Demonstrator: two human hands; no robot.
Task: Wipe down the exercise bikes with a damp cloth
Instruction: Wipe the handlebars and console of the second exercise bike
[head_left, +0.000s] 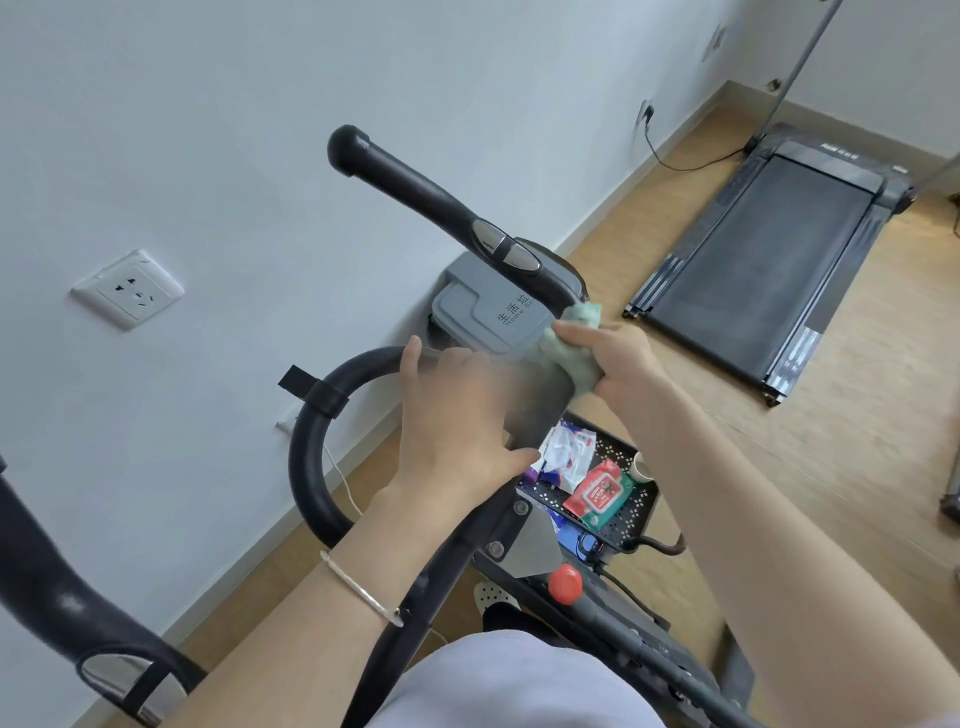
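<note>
Your two hands are close together on the exercise bike, with a small gap between them; your right hand has its fingers curled round a green cloth and holds it against the low end of the long black handlebar, right where that bar bends down; your left hand lies on top of the blurry middle part of the bike, with one finger touching the round black loop bar; you cannot tell if that hand grips or only rests, because that spot is smeared.

A pale wall fills the left side; a wooden floor runs along the right; a dark treadmill lies flat on that floor, well apart from the bike; a gray box with writing on its lid sits by the wall, behind the handlebar; a black tray full of little holes sits under your right arm; a white socket is on the wall at the left; a crumpled white wrapper and a red pack of wipes lie in the tray; a red knob sticks out of the bike frame just below the tray; a small paper cup stands at the tray's right edge; a thin silver bracelet goes round your left wrist.
</note>
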